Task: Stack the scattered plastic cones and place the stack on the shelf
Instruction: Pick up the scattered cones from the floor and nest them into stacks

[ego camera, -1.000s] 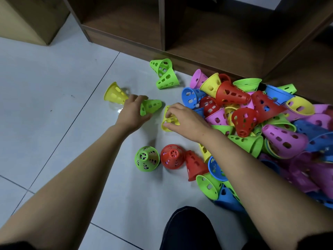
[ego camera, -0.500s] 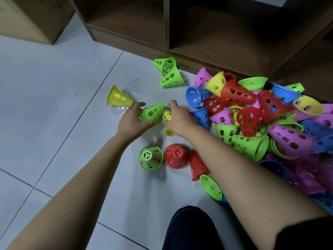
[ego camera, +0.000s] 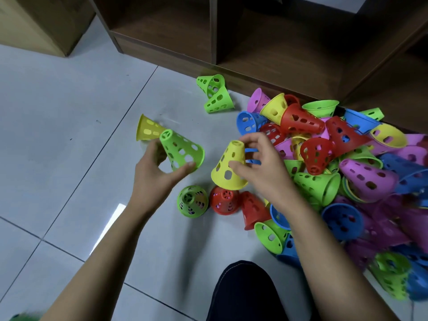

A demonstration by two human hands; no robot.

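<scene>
The left hand point(ego camera: 154, 174) clasps a green cone point(ego camera: 183, 150) tilted tip-up-left, its open base facing right toward the near-upright yellow cone point(ego camera: 230, 165) pinched in the right hand point(ego camera: 259, 163) just beside it.

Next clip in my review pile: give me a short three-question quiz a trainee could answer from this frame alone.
1. True or false: the left hand holds a green cone.
2. What colour is the cone in the right hand? A) red B) yellow C) blue
3. Fill in: the two compartments of the wooden shelf hold ___ cones.

Key: 1 true; 2 B; 3 no (both compartments show only bare wood, and the pile of cones lies on the floor).
</scene>
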